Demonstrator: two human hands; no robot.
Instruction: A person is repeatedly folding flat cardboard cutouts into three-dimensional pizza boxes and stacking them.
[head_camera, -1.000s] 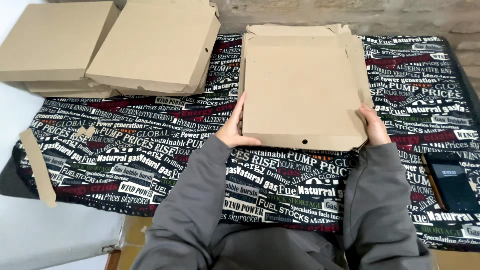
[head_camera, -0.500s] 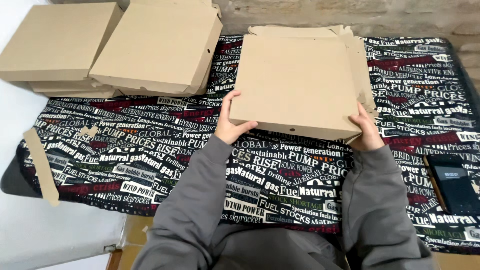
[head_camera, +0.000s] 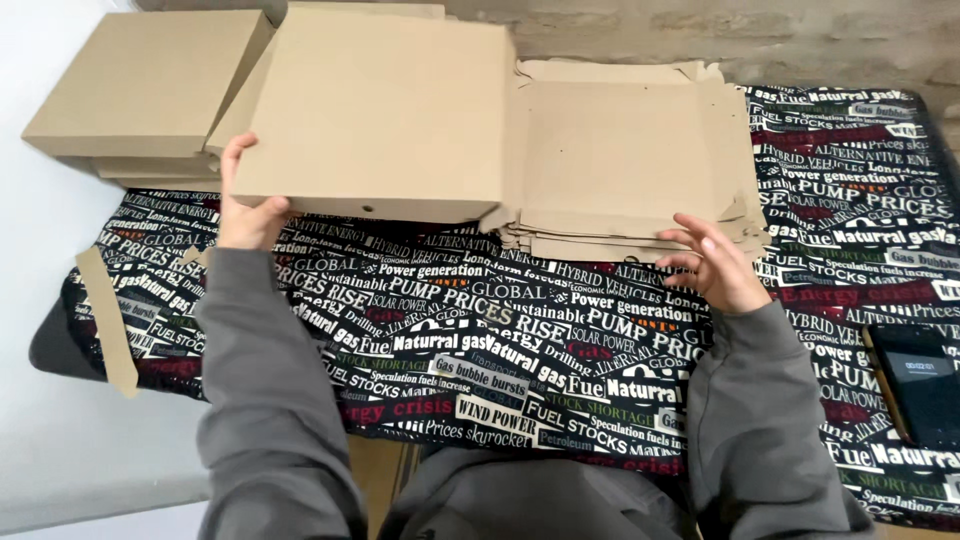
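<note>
The left hand (head_camera: 248, 212) has its grip closed on the near left corner of a folded, flat brown cardboard box (head_camera: 385, 115), thumb on top, carrying it over the stack of finished brown cardboard boxes (head_camera: 135, 85) at the far left of the counter (head_camera: 480, 330), which wears a black cloth printed with words. The right hand (head_camera: 715, 265) hovers with a loose, wide grip at the near edge of the pile of flat unfolded cardboard blanks (head_camera: 640, 160). Best to square the box's corners with those below, while the right hand peels off only the top blank.
</note>
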